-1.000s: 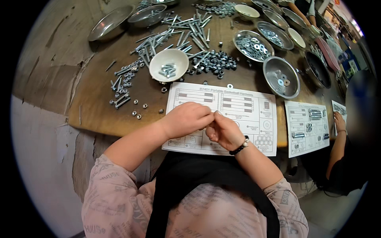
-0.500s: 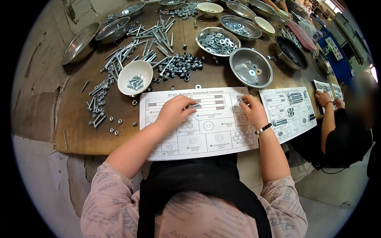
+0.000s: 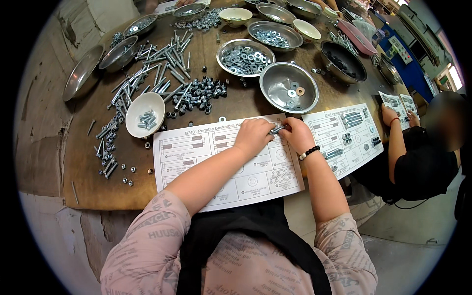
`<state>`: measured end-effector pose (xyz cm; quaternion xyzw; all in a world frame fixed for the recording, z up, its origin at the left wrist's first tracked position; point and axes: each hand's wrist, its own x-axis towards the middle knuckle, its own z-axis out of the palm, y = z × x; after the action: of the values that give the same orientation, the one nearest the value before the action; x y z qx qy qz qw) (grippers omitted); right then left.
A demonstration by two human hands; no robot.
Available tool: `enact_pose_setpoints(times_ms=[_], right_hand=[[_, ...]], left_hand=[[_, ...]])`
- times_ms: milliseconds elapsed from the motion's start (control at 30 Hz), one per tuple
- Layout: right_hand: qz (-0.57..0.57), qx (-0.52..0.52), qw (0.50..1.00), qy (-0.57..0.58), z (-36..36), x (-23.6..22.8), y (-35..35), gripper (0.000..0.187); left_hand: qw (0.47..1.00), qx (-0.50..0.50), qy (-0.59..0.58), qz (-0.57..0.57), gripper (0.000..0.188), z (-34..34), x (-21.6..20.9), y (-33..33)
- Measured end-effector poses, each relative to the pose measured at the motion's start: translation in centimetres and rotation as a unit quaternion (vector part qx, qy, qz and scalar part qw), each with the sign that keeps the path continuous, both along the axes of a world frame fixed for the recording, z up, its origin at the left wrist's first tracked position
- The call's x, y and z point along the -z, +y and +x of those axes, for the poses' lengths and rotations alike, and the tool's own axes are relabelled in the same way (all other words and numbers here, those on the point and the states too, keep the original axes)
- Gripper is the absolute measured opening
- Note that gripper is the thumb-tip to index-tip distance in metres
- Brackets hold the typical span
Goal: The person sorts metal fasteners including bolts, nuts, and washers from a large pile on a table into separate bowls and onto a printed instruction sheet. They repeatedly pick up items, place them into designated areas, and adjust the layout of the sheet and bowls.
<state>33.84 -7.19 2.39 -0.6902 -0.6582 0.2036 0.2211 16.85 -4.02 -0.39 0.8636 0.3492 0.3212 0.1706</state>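
Observation:
Both my hands meet above the upper right part of a printed hardware sheet (image 3: 169, 184) on the table. My left hand (image 3: 251, 137) is closed in a pinch on a short silvery metal piece (image 3: 276, 130). Close against it, my right hand (image 3: 298, 136), with a beaded bracelet at the wrist, pinches at the same spot. Small shiny cylinders show between the fingertips, but their exact kind is too small to make out. A flat washer (image 3: 222, 119) lies just beyond the sheet's top edge. A second sheet (image 3: 361, 142) with bolts and nuts on it adjoins on the right.
A white bowl (image 3: 132, 114) holds short metal pieces. Loose bolts (image 3: 172, 61) and dark-ringed nuts (image 3: 201, 93) spread beyond it. Steel bowls (image 3: 269, 93) with washers stand farther back. At the right, a co-worker's hand (image 3: 392, 115) holds another sheet.
My hands have come together from opposite sides of the sheet, the left moving right. The whole view has shifted, so the table's things appear farther left.

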Motion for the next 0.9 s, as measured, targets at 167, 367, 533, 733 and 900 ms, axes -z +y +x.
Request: enact_pose_setpoints(times_ms=[167,367,533,733,900], right_hand=[[0.061,0.001,0.996,0.066,0.6,1.5,0.4,0.018],[0.055,0.028,0.995,0.079,0.0,1.6,0.7,0.016],[0.051,0.038,0.995,0.081,-0.3,1.4,0.7,0.016],[0.157,0.066,0.978,0.122,-0.9,1.1,0.1,0.015],[0.141,-0.046,0.98,0.13,-4.2,-2.8,0.8,0.012]], left_hand=[[1.0,-0.006,-0.017,-0.021,0.017,0.4,0.5,-0.3],[0.998,-0.036,-0.011,-0.044,0.011,0.8,-0.2,-0.7],[0.998,-0.044,0.006,-0.048,0.01,1.0,-0.4,-0.6],[0.995,-0.01,-0.068,-0.07,0.02,-1.3,-1.6,-1.3],[0.991,-0.066,-0.074,-0.086,0.024,-8.2,-2.3,0.8]])
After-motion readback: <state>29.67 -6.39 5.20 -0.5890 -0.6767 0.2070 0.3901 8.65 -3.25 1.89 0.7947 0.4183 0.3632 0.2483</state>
